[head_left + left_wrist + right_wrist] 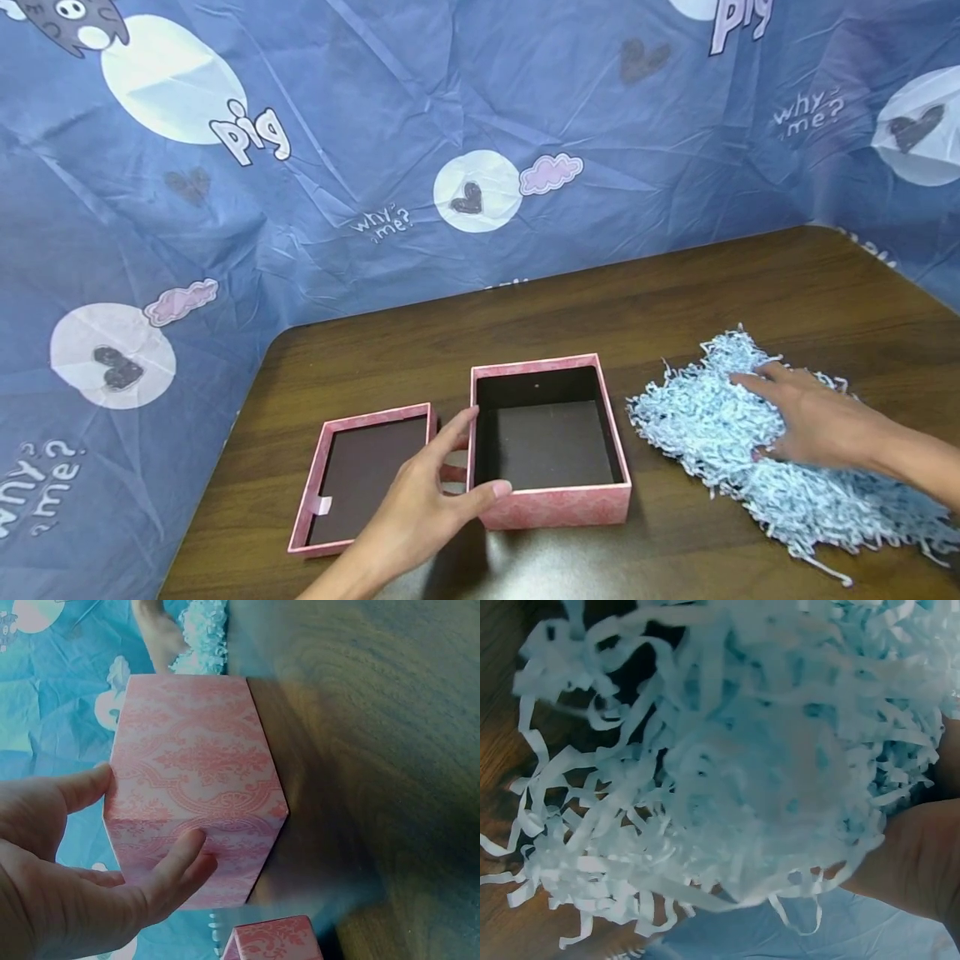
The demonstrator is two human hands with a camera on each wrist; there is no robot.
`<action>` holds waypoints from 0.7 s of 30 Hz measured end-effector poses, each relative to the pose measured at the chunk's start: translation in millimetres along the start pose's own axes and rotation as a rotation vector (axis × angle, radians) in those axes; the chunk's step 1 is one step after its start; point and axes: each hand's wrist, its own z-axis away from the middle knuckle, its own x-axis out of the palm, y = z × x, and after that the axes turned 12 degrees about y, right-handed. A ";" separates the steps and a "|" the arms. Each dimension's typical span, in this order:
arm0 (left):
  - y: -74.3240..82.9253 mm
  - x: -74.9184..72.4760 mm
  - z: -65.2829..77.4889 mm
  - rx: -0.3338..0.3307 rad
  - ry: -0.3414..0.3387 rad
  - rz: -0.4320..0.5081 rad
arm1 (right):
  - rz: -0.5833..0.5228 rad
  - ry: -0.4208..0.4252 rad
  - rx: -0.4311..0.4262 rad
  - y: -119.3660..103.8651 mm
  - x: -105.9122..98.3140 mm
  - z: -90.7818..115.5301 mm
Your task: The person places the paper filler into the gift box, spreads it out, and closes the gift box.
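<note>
A pink patterned box (pixel 553 508) with a dark inside stands without its lid on the table. At its near left corner is my left hand (pixel 420 500), thumb on the front rim and fingers spread along the left wall. The left wrist view shows those fingertips (pixel 193 838) against the box's patterned side (pixel 187 750). To the right, my right hand (pixel 817 421) grips into a heap of pale blue shredded paper (pixel 705 417), thumb and forefinger apart on its surface. Some of its fingers are hidden by the paper strands (pixel 765 765), which fill most of the right wrist view.
Left of the box lies its pink lid (pixel 309 517), inside up, with a small light tab (pixel 321 505). The brown wooden table (pixel 675 308) has a rounded far left corner. Blue printed cloth (pixel 360 108) hangs behind it. Loose strands trail toward the near right.
</note>
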 end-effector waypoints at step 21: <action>1.4 -2.2 -1.4 -0.041 -0.011 -0.002 | -0.075 0.066 0.055 7.8 -5.2 -6.3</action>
